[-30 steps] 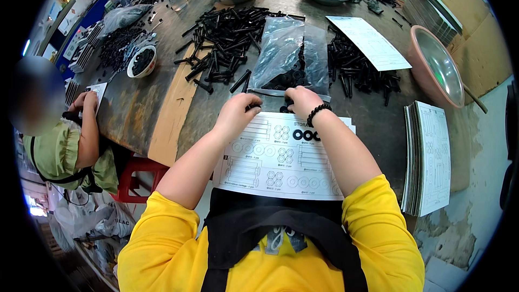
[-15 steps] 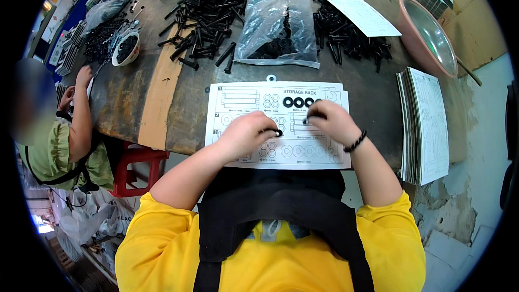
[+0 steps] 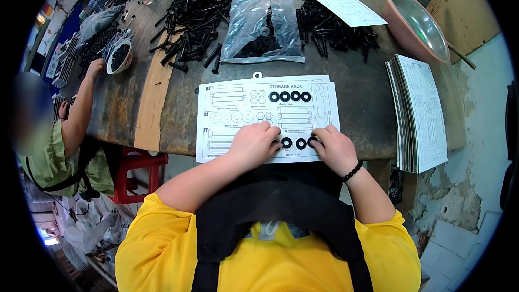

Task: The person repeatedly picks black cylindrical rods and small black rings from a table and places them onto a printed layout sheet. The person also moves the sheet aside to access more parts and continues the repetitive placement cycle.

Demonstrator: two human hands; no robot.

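Observation:
A printed sheet (image 3: pixel 216 119) with line drawings of bolts, nuts, washers and wrenches lies before me at the table's near edge. Several black washers (image 3: pixel 295 95) form a row in its upper right part. In the lower row of printed circles, a black washer (image 3: pixel 301 143) lies flat between my hands. My left hand (image 3: pixel 254 143) is closed, its fingertips at a washer partly hidden beside another black washer (image 3: pixel 286 143). At the row's right end, my right hand (image 3: pixel 336 151) pinches a black washer (image 3: pixel 312 141) against the paper.
Beyond the sheet lie a clear bag (image 3: pixel 265 32) of black washers and piles of black bolts (image 3: pixel 194 21). A pale washer (image 3: pixel 258 74) sits behind the sheet. To the right are a paper stack (image 3: pixel 421 113) and a pink-rimmed basin (image 3: pixel 416 24). A co-worker's hand (image 3: pixel 95 68) works at left, near a bowl (image 3: pixel 120 57).
Both hands have moved down the sheet to the lower row of circles. Black washers now lie there. The co-worker's hand has shifted toward the bowl, and the whole view has moved slightly.

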